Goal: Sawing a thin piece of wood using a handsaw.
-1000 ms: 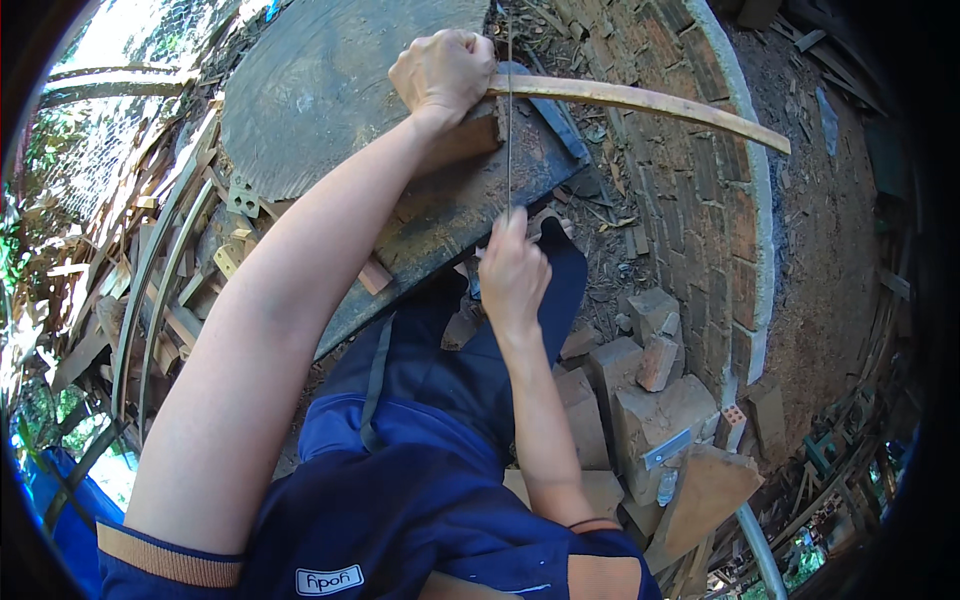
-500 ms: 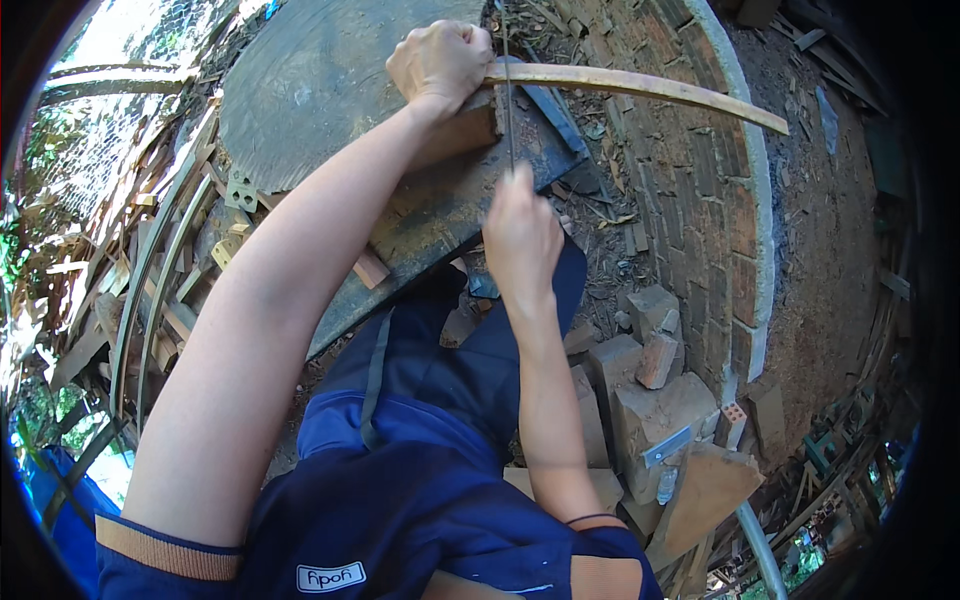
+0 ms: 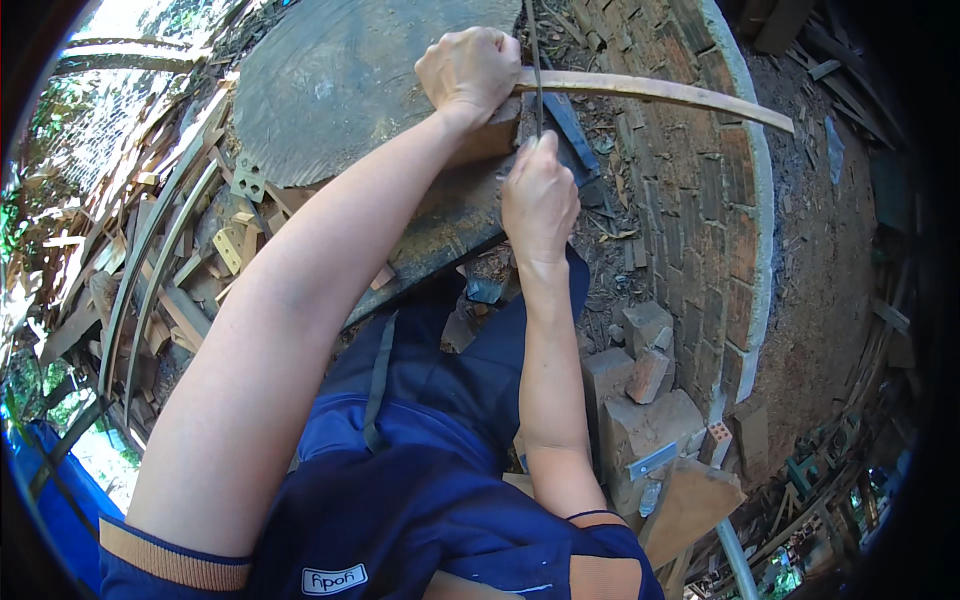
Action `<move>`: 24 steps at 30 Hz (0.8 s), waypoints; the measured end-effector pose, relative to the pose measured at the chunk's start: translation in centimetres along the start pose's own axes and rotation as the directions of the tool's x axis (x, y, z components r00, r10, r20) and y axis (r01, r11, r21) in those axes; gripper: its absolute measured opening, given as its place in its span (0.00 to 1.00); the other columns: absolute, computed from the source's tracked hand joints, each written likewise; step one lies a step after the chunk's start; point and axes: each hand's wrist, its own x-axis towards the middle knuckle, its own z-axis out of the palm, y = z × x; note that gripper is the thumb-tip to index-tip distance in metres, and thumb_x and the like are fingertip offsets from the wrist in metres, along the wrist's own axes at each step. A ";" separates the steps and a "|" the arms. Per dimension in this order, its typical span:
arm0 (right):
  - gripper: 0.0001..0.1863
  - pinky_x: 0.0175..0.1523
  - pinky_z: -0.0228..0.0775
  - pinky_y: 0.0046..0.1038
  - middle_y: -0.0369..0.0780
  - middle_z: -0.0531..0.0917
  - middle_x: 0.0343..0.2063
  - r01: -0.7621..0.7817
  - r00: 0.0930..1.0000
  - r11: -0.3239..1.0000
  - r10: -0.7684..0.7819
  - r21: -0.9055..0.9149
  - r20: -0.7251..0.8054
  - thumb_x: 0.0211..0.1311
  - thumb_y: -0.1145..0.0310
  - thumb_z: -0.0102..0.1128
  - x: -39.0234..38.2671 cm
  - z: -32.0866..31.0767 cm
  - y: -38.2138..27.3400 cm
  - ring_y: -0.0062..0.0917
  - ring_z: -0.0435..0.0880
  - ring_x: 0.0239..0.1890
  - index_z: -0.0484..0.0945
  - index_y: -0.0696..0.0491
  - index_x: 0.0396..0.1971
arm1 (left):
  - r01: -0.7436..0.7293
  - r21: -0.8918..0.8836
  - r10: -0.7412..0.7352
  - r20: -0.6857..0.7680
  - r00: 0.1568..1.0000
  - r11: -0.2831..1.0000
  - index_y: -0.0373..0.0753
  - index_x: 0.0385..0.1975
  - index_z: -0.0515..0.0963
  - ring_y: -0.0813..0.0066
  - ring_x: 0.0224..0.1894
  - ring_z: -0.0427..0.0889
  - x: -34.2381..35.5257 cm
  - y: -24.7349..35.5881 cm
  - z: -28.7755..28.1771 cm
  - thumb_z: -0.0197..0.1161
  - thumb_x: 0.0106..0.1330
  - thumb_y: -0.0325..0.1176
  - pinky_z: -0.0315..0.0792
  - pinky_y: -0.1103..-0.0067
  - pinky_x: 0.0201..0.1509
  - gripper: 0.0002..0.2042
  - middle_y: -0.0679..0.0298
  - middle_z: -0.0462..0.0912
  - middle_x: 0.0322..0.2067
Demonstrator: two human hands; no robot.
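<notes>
Left hand point(image 3: 470, 70) is clamped on a wooden strip point(image 3: 660, 90), long axis running rightward from it. Right hand point(image 3: 540, 195), apart and closer in, grips a thin blade point(image 3: 540, 110) crosswise to the strip.

This looks like an open-air woodworking yard, a rough workshop with daylight coming in. A broad, round, weathered grey-brown wooden slab point(image 3: 340, 90) serves as a work surface, and a thin, straight metal blade point(image 3: 537, 60) crosses a long, pale wooden strip point(image 3: 660, 90). Heaped brown wood offcuts point(image 3: 180, 290) crowd the left, and chunky, dusty brown blocks point(image 3: 645, 425) are piled at lower right. Reddish-brown brickwork with a pale edge point(image 3: 700, 220) borders bare brown earth point(image 3: 815, 280); sunlit green foliage point(image 3: 52, 382) shows at the left rim.
</notes>
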 end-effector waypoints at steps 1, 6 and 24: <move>0.07 0.28 0.76 0.48 0.53 0.81 0.17 0.002 1.000 1.000 -0.002 0.002 0.006 0.69 0.68 0.48 -0.2 -0.1 0.2 0.49 0.83 0.23 0.68 0.57 0.34 | 0.005 0.004 -0.005 0.001 1.000 1.000 0.53 0.22 0.86 0.57 0.30 0.86 -0.1 0.1 -0.1 0.56 0.58 0.47 0.77 0.68 0.34 0.13 0.57 0.85 0.25; 0.11 0.31 0.72 0.52 0.57 0.81 0.22 -0.109 0.974 0.994 0.100 0.032 0.205 0.72 0.65 0.44 -6.7 -1.3 1.2 0.54 0.82 0.29 0.70 0.58 0.35 | 0.016 -0.011 -0.016 0.045 0.999 1.000 0.53 0.22 0.86 0.58 0.31 0.86 -0.4 -0.1 -0.2 0.56 0.58 0.47 0.78 0.68 0.35 0.13 0.57 0.86 0.25; 0.08 0.30 0.77 0.46 0.52 0.82 0.18 -0.021 1.000 0.999 0.021 0.033 -0.005 0.70 0.67 0.46 -1.7 0.3 1.3 0.50 0.84 0.25 0.68 0.56 0.34 | 0.057 -0.050 -0.058 -0.007 0.998 0.997 0.49 0.25 0.86 0.53 0.34 0.86 0.4 0.3 0.2 0.54 0.58 0.46 0.78 0.66 0.40 0.14 0.55 0.86 0.29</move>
